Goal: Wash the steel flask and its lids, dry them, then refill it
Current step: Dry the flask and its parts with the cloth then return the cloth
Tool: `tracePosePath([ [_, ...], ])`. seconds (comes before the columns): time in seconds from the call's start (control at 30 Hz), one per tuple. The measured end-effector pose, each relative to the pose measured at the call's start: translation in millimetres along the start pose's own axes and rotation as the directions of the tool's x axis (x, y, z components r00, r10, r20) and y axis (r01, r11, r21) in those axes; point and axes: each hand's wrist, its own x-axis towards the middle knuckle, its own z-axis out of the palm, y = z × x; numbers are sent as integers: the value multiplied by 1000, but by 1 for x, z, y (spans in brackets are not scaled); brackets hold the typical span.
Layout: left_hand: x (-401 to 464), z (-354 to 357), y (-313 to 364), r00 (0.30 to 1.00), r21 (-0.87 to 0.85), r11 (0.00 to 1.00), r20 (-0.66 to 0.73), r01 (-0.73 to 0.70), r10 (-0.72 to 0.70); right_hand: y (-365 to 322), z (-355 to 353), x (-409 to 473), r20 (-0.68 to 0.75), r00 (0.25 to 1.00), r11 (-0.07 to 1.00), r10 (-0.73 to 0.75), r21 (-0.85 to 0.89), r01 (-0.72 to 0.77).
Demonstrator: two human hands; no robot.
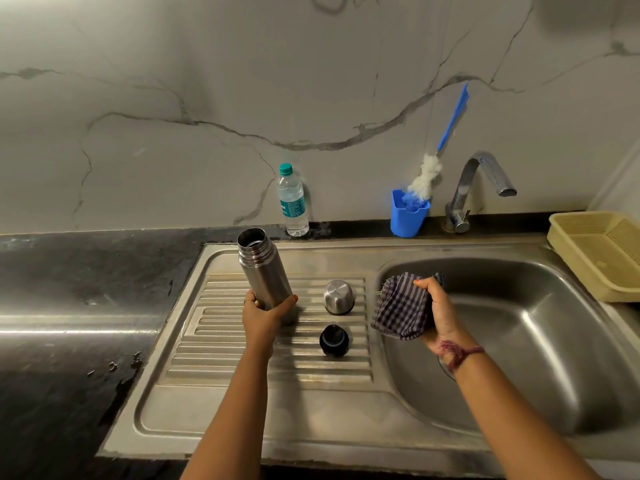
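I had my left hand (264, 311) wrapped around the lower body of the steel flask (264, 271), fingers and thumb curled tight on it. The flask stood over the ribbed draining board (242, 344), tilted a little with its open threaded mouth toward the wall; I could not tell whether its base was touching the ribs. My right hand (438, 315) gripped a bunched checked cloth (401, 306) at the near-left rim of the sink basin (536, 341), the cloth hanging partly over the edge of the board.

Both lids lay on the draining board between my hands, apart from the flask: the steel cup lid (338, 296) dome up, farther from me, and the black inner stopper (334, 340) just nearer, the two close but not touching.

Against the marble wall stood a plastic water bottle (293, 201) with a teal cap, upright behind the flask. To its right a blue holder (408, 213) carried a bottle brush (437, 157), and beside that was the chrome tap (479, 187). A beige plastic basket (599, 251) sat at the sink's far-right corner.
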Motion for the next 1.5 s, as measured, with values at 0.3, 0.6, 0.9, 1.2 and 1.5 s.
tracePosePath([
  [0.3, 1, 0, -4, 1000, 13, 1000, 0, 8, -8, 2, -3, -3, -4, 1000, 1000, -3, -25, 2],
  [0.6, -29, -1, -14, 996, 95, 995, -87, -14, 22, 4, -8, -6, -10, 1000, 1000, 2, -25, -2],
  [0.9, -103, 24, -38, 992, 253, 961, -22, -111, 120, 11, -18, -12, -36, 999, 1000, -2, 5, 2],
  [1.2, -101, 47, -40, 986, 617, 771, 142, -158, 89, 15, -32, -21, -47, 999, 1000, -13, 17, 14],
  [1.5, -120, 68, -31, 960, 385, 891, 230, -239, 158, 1, -61, -29, -101, 995, 999, -6, 42, 11],
])
